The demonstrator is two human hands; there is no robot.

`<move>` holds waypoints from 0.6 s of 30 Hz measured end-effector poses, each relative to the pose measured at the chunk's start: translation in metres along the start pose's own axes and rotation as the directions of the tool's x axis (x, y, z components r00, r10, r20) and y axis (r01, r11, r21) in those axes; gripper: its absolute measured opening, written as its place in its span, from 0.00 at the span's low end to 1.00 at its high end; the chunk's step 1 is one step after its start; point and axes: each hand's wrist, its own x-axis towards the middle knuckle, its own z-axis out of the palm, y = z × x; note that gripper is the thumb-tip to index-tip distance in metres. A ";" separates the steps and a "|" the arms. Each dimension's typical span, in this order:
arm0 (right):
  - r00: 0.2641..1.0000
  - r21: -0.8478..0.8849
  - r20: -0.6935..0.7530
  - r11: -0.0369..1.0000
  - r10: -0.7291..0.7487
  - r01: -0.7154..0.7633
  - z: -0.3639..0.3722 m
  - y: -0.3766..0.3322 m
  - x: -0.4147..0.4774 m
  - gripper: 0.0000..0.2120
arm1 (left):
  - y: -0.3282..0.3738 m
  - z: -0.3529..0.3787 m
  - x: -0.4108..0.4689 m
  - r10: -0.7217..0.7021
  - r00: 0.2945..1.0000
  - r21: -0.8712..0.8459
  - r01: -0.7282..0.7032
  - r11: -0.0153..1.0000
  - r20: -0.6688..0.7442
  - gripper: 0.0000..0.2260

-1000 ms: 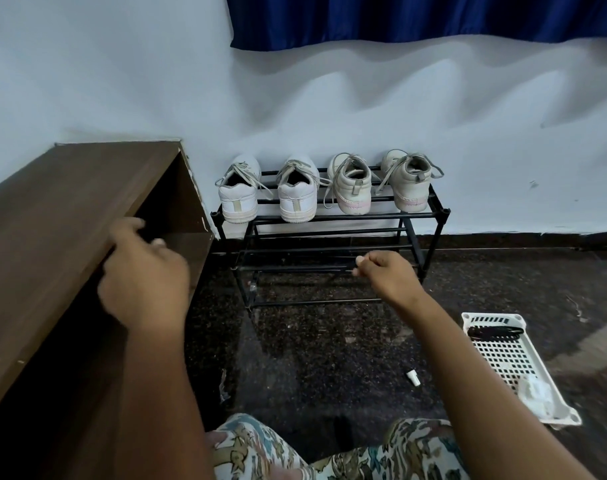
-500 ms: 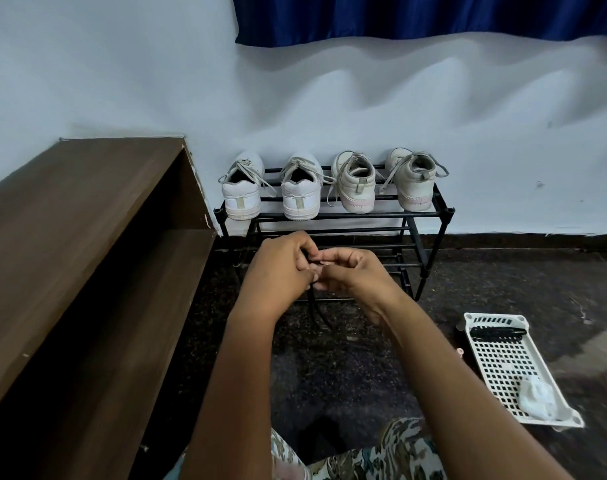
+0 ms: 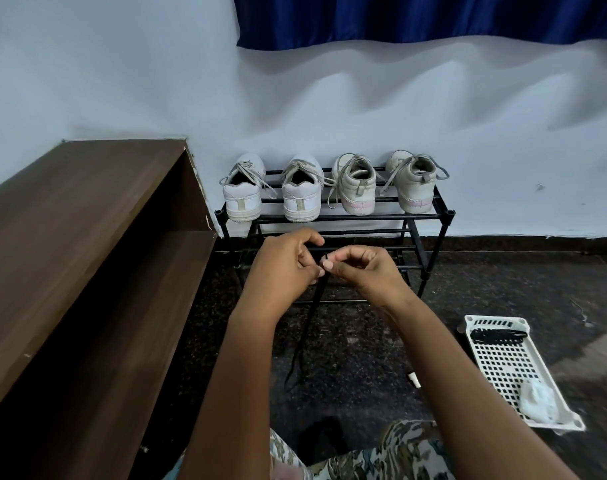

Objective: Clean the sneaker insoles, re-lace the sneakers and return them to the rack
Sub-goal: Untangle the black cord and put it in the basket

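Observation:
Several white sneakers stand heels toward me on the top shelf of a black metal rack (image 3: 333, 217): one pair (image 3: 243, 195) on the left and a pink-trimmed pair (image 3: 359, 192) on the right, all with pale laces. In front of the rack my left hand (image 3: 281, 265) and my right hand (image 3: 361, 268) meet. Both pinch the top of a black shoelace (image 3: 309, 327), which hangs down toward the dark floor.
A brown wooden shelf unit (image 3: 70, 237) fills the left side. A white perforated tray (image 3: 517, 372) lies on the floor at right, holding a black lace bundle (image 3: 498, 336) and a white cloth (image 3: 537, 400). A small white object (image 3: 414, 380) lies on the floor.
One second ago my left hand was at the wooden shelf edge and my right hand was alone by the rack. The hands have since come together on the black lace.

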 end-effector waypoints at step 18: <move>0.987 0.222 0.117 0.966 0.110 -0.134 0.009 0.002 -0.004 0.04 | 0.006 -0.014 -0.003 -0.089 0.993 -0.224 0.105 0.969 0.079 0.03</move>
